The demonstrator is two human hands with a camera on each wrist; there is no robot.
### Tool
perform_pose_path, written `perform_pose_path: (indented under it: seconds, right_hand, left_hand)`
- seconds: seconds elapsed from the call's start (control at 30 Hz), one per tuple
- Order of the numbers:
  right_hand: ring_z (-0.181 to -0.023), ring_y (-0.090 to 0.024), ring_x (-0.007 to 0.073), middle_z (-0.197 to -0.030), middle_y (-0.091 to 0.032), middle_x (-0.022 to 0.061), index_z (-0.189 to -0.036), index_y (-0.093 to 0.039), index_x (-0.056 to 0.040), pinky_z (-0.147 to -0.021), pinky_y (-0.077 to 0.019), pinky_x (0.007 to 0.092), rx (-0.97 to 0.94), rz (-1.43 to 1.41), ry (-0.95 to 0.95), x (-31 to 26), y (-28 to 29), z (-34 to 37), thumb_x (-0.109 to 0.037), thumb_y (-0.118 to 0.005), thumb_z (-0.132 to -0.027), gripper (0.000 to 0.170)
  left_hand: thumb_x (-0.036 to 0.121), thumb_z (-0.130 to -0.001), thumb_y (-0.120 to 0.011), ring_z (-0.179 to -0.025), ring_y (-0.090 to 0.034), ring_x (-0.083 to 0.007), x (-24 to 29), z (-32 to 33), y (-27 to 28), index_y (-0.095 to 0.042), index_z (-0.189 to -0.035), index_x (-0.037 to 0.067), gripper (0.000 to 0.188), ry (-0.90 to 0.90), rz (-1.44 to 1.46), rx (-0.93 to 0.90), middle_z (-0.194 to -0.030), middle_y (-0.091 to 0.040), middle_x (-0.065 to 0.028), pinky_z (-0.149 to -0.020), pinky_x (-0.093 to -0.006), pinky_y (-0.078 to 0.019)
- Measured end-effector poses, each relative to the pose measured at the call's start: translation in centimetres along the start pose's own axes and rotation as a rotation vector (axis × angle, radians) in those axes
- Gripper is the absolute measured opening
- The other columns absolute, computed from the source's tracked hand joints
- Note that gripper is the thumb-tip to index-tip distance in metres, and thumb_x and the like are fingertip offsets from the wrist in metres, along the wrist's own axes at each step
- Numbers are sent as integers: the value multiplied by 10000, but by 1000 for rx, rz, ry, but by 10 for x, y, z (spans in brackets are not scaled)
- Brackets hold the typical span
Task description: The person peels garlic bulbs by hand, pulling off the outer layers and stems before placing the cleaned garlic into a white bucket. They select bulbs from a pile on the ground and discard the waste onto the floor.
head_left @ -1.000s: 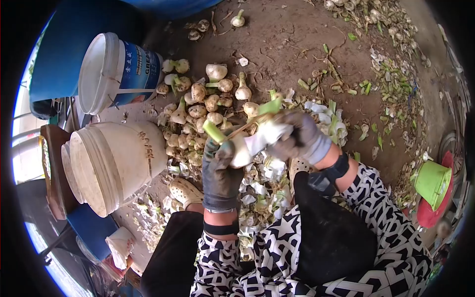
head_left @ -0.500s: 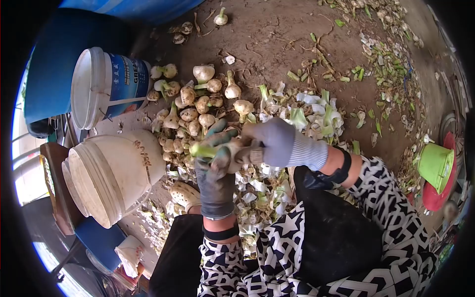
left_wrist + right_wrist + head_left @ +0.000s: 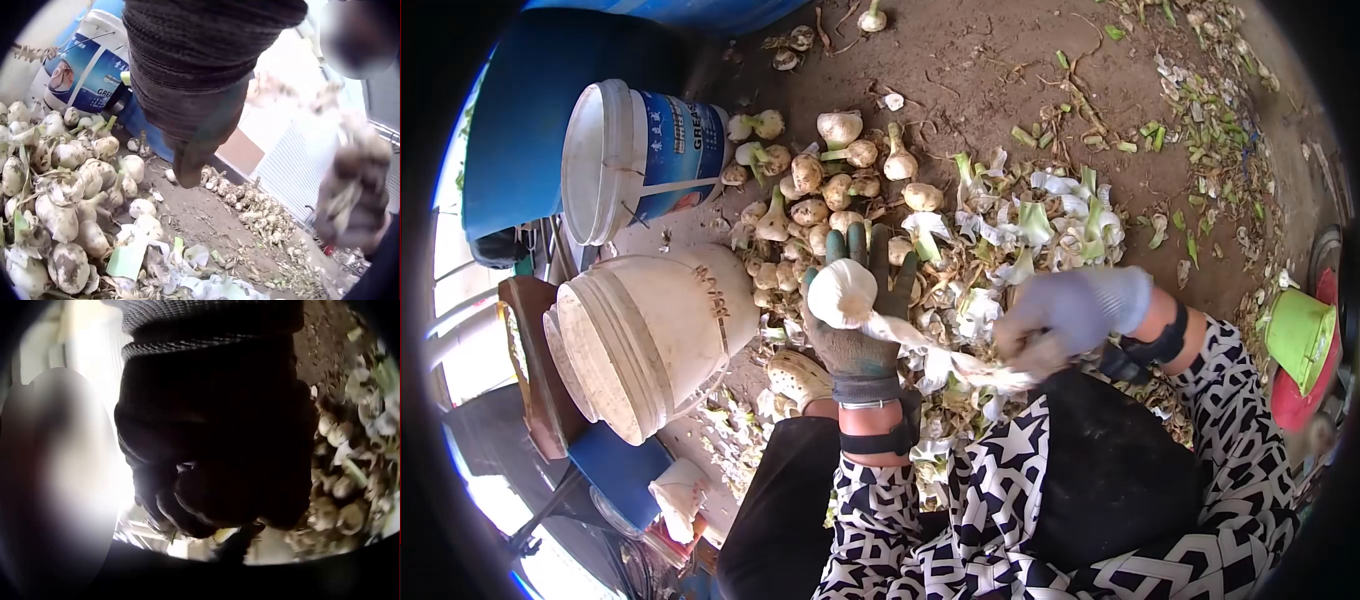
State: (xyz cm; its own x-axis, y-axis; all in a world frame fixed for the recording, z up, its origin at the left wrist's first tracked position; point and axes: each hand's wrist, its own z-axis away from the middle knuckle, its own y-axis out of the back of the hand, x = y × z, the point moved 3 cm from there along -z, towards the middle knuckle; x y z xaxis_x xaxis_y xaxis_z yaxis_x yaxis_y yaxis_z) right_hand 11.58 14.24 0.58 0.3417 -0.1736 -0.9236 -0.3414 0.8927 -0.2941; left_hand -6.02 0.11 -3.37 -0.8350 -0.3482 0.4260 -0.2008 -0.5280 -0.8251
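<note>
My gloved left hand is palm up with its fingers extended, and a clean white garlic bulb rests on it. From the bulb a pale, twisted strip of garlic skin runs across to my right hand. The gloved right hand has its fingers curled round the far end of that strip. In the left wrist view the left glove hides the bulb, and the right hand is blurred at the right. The right glove is very dark in the right wrist view.
Unpeeled garlic bulbs lie heaped beyond the left hand. Peeled skins cover the ground around the hands. At the left are a blue-labelled bucket and a cream bucket. A green basin stands far right.
The right hand has moved away to the right, drawing the skin strip out from the bulb. The left hand's fingers have spread from round the bulb, which now shows white on the palm.
</note>
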Motion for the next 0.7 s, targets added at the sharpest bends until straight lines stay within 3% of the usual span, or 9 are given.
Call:
perform_pose_path:
  seconds: [0.13,0.2,0.27,0.3,0.37,0.4,0.47,0.6,0.7]
  right_hand:
    - [-554,-585,131,-706,-631,99,-868,-607,47,-435,-417,231,10,-596,703,-25,32,31,-158,-639,-901,210]
    - [-559,-606,134,-730,-638,119,-980,-590,26,-443,-467,265,-108,-732,778,-1,51,20,-201,-622,-912,239]
    - [-591,-633,140,-949,-652,155,-1128,-549,-15,-483,-510,323,337,11,15,37,73,28,-356,-625,-894,421]
    - [-591,-633,140,-949,-652,155,-1128,-549,-15,-483,-510,323,333,12,14,47,66,18,-356,-625,-894,421]
    - [-747,-665,233,-1189,-596,144,-1264,-513,-93,-562,-521,334,729,1433,-328,53,45,-6,-386,-716,-790,593]
    - [-838,-670,285,-1270,-549,143,-1360,-415,-150,-679,-554,365,548,843,-563,14,37,-19,-392,-731,-749,729]
    - [-866,-661,296,-1249,-547,154,-1368,-400,-147,-739,-558,372,729,930,-126,18,24,-47,-390,-721,-766,724]
    - [-714,-657,242,-859,-663,103,-1092,-554,-106,-636,-518,393,630,992,-185,22,21,-100,-336,-586,-870,321]
    - [-685,-656,257,-694,-640,87,-935,-596,-110,-645,-509,413,694,909,23,40,31,-86,-328,-556,-889,226]
  left_hand:
    - [372,-943,-394,-1293,-424,-325,0,-7,18,-437,-1362,96,503,-34,51,160,-1408,-456,-99,-1052,-606,-318]
    - [417,-900,-527,-1080,-566,-311,-1,-6,25,-508,-1281,95,499,23,117,287,-1220,-569,-91,-983,-516,-427]
    - [440,-894,-537,-1088,-564,-314,2,-6,33,-532,-1230,100,478,8,135,386,-1227,-565,-90,-974,-521,-430]
    - [440,-894,-537,-1088,-564,-314,3,-5,35,-532,-1230,100,478,4,137,388,-1227,-565,-90,-974,-521,-430]
    - [463,-903,-519,-1080,-565,-317,1,-1,39,-540,-1190,89,471,67,77,443,-1209,-570,-105,-967,-525,-433]
    - [463,-903,-519,-1080,-565,-317,-4,-3,38,-540,-1190,89,471,77,84,436,-1209,-570,-105,-967,-525,-433]
    - [437,-900,-510,-1085,-571,-328,-14,-3,40,-563,-1167,77,452,125,41,477,-1173,-602,-132,-945,-528,-459]
    - [478,-922,-481,-1059,-579,-267,-28,5,36,-546,-1211,111,472,189,-189,329,-1194,-590,-88,-901,-462,-480]
    - [516,-869,-582,-1014,-598,-255,-9,17,61,-562,-1154,90,513,-96,-629,373,-1157,-592,-95,-833,-388,-540]
